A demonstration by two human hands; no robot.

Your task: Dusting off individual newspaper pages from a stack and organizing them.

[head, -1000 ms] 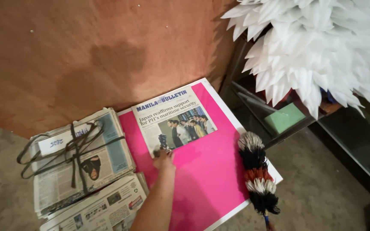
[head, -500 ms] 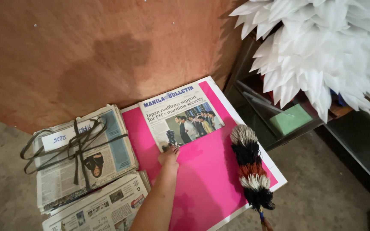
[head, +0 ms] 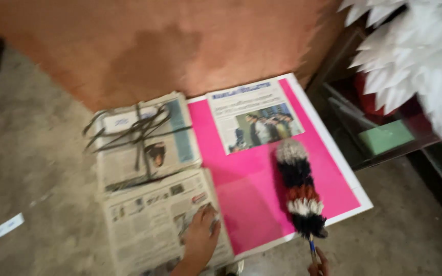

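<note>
left hand [head: 200, 239] flat, fingers spread, right hand [head: 319, 261] fisted

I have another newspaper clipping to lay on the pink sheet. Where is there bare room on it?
The pink sheet is bare between the clipping, the feather duster and the loose newspaper under the left hand. A narrower strip runs right of the duster. The top is covered; left is the tied newspaper bundle.

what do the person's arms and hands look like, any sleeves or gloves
Both hands are bare, with no gloves. The left hand shows fingers and a short stretch of bare forearm, with no sleeve, watch or ring visible. Only the fingertips of the right hand show at the bottom edge, so anything worn on that arm cannot be told.
</note>
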